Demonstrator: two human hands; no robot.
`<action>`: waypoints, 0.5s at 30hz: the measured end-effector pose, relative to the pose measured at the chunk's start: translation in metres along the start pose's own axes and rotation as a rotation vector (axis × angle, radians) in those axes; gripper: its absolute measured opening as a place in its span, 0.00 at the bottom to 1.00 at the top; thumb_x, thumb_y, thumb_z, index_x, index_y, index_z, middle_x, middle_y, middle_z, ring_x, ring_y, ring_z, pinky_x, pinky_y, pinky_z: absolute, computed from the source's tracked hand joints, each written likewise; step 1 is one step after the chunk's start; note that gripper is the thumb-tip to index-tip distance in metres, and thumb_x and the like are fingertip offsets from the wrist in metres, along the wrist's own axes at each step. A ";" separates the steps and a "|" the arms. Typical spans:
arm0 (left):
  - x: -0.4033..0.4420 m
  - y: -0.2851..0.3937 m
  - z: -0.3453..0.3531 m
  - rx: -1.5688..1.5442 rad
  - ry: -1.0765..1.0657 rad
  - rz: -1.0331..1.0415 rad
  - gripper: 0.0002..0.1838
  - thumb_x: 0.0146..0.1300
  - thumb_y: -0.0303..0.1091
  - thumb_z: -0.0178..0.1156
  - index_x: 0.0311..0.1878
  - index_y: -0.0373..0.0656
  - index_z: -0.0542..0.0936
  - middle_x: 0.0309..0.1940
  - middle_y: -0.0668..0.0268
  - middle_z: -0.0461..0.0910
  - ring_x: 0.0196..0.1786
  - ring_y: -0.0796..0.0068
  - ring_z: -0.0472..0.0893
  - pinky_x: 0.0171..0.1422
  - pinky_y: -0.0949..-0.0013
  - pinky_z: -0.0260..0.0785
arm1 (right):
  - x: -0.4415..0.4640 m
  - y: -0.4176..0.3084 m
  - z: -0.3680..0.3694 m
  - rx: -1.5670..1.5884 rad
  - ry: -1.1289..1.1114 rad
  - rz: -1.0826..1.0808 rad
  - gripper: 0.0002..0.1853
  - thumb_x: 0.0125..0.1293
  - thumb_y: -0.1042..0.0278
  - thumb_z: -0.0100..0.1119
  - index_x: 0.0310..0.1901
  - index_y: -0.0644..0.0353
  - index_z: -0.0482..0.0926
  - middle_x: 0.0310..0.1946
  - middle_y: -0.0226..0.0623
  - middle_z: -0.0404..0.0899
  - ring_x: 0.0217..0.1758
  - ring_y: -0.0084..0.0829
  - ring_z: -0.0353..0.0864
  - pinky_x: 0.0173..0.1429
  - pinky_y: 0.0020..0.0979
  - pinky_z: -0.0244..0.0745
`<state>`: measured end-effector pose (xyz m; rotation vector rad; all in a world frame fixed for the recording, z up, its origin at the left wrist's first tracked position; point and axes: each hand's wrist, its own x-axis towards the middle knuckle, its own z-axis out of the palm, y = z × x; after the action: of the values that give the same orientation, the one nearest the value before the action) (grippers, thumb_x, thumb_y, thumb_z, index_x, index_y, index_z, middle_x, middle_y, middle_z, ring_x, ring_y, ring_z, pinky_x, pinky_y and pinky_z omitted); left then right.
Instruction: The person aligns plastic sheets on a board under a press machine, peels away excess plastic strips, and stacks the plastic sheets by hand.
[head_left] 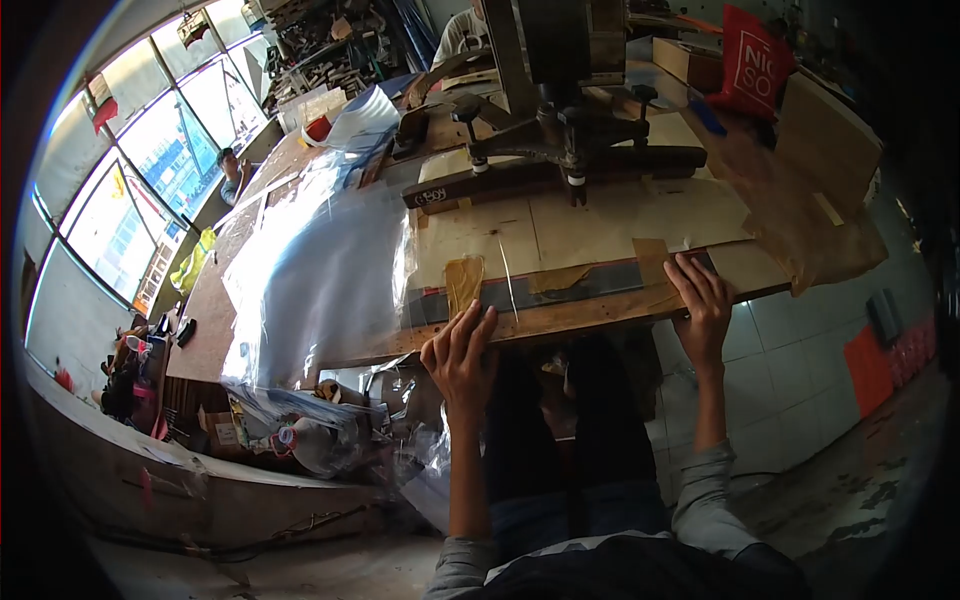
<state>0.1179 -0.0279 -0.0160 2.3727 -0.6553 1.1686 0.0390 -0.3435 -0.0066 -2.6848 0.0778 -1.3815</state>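
My left hand [461, 360] rests on the front edge of the wooden table [590, 308], its fingers spread over the edge beside a piece of brown tape [464, 283]. At the right, my right hand [701, 310] lies over the same edge with fingers apart, near another tape piece [652, 261]. Neither hand holds a loose object. A dark strip [610, 277] runs along the edge between them. Beyond it lie pale boards [590, 225], with a dark machine [570, 135] and its long dark bar [640, 163] above them.
Clear plastic sheets [320, 270] cover the table's left part. At the back right are a red bag [752, 62] and cardboard [815, 150]. Plastic bottles [318, 445] lie below left. One person [232, 175] is by the windows, another [462, 35] behind the machine.
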 end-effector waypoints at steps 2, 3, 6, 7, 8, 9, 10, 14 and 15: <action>-0.001 0.000 -0.005 -0.008 -0.052 -0.013 0.28 0.48 0.31 0.65 0.56 0.59 0.80 0.59 0.76 0.77 0.59 0.76 0.74 0.63 0.65 0.55 | -0.001 -0.005 0.001 0.009 0.007 0.038 0.33 0.46 0.84 0.57 0.58 0.47 0.79 0.58 0.27 0.78 0.60 0.32 0.74 0.65 0.40 0.63; -0.001 0.000 -0.003 0.004 -0.059 -0.015 0.27 0.48 0.32 0.65 0.56 0.59 0.81 0.59 0.75 0.77 0.59 0.75 0.74 0.64 0.64 0.55 | -0.001 -0.006 0.001 0.011 0.009 0.050 0.34 0.46 0.84 0.58 0.58 0.47 0.79 0.57 0.27 0.78 0.60 0.32 0.74 0.65 0.40 0.62; -0.003 0.001 -0.001 -0.014 -0.028 -0.025 0.26 0.48 0.31 0.64 0.56 0.59 0.81 0.59 0.75 0.77 0.60 0.75 0.74 0.64 0.64 0.56 | -0.002 -0.006 0.001 0.006 -0.013 0.066 0.34 0.46 0.85 0.60 0.59 0.47 0.78 0.59 0.25 0.78 0.61 0.33 0.74 0.66 0.38 0.62; -0.002 0.003 -0.002 -0.018 -0.028 -0.037 0.26 0.49 0.31 0.64 0.55 0.59 0.81 0.58 0.75 0.77 0.59 0.75 0.74 0.64 0.64 0.56 | -0.001 -0.005 0.002 0.008 -0.004 0.062 0.35 0.45 0.85 0.60 0.59 0.47 0.78 0.58 0.25 0.78 0.61 0.33 0.74 0.65 0.39 0.62; 0.000 0.002 -0.001 -0.015 -0.014 -0.030 0.26 0.49 0.31 0.64 0.55 0.59 0.81 0.58 0.75 0.77 0.59 0.75 0.74 0.65 0.64 0.56 | -0.001 -0.004 0.003 0.011 0.005 0.058 0.36 0.45 0.85 0.59 0.59 0.46 0.78 0.58 0.25 0.78 0.60 0.32 0.74 0.65 0.39 0.62; 0.000 0.002 -0.001 -0.013 -0.006 -0.028 0.26 0.49 0.30 0.64 0.55 0.59 0.81 0.58 0.75 0.77 0.59 0.75 0.75 0.65 0.64 0.56 | -0.002 -0.004 0.002 0.012 0.005 0.054 0.36 0.44 0.86 0.58 0.59 0.46 0.78 0.58 0.25 0.78 0.60 0.32 0.74 0.65 0.39 0.62; -0.003 0.003 -0.001 -0.015 -0.005 -0.032 0.26 0.49 0.30 0.64 0.55 0.59 0.81 0.58 0.75 0.77 0.59 0.74 0.75 0.65 0.64 0.56 | -0.002 -0.005 0.003 0.016 0.007 0.053 0.36 0.44 0.86 0.58 0.59 0.46 0.78 0.58 0.25 0.78 0.60 0.32 0.74 0.65 0.39 0.62; -0.003 0.006 0.001 -0.012 0.015 -0.043 0.25 0.49 0.30 0.64 0.54 0.58 0.81 0.57 0.75 0.78 0.59 0.74 0.75 0.66 0.63 0.57 | -0.003 -0.003 0.002 0.011 0.008 0.039 0.37 0.43 0.87 0.59 0.59 0.46 0.78 0.58 0.25 0.78 0.60 0.31 0.74 0.64 0.38 0.63; -0.002 0.007 0.000 -0.029 0.031 -0.043 0.24 0.49 0.29 0.64 0.53 0.58 0.82 0.57 0.74 0.78 0.59 0.74 0.75 0.66 0.63 0.57 | -0.002 -0.003 0.003 0.010 0.016 0.035 0.37 0.44 0.87 0.59 0.59 0.46 0.78 0.58 0.25 0.78 0.60 0.31 0.74 0.64 0.38 0.63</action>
<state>0.1125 -0.0335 -0.0170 2.3282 -0.6043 1.1680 0.0402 -0.3404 -0.0101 -2.6515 0.1191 -1.3895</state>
